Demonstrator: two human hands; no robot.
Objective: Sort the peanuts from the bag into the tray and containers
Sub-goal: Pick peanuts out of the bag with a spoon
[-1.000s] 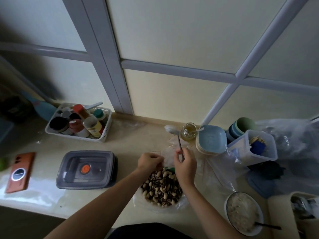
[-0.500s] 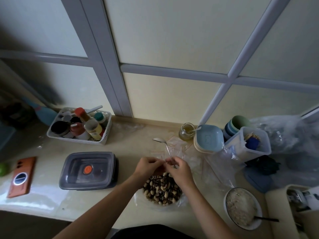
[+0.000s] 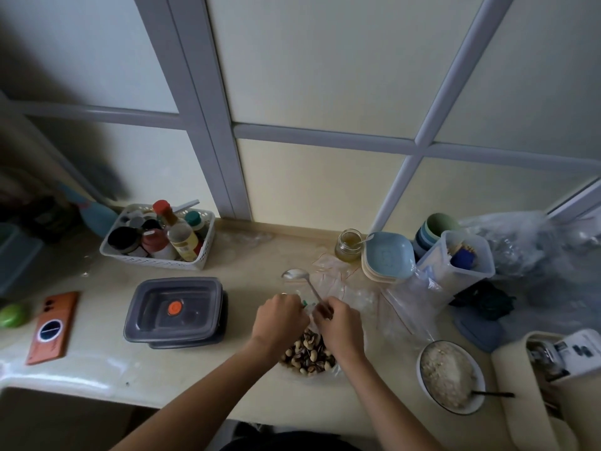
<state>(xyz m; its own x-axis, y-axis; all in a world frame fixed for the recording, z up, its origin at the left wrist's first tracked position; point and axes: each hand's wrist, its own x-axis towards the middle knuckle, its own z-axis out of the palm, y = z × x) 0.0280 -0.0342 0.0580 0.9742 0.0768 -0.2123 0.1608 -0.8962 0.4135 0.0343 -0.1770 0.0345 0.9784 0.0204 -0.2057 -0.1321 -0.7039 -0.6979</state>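
— Bag [image 3: 335,372] of peanuts [image 3: 307,353]?
— Near bench [image 3: 247,255] edge, mouth pinched by left hand [image 3: 281,315]; spoon [image 3: 309,286] gripped in right hand [image 3: 340,327] (plastic too, probably).
— Advice?
— Spread the mouth wide, scoop shallow.

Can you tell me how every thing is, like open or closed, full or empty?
bag: holds peanuts, top gripped by left hand
spoon: empty, held in right hand
grey container: lid on
jar: lid off, utensil inside
white bowl: filled, utensil in it
phone: face down
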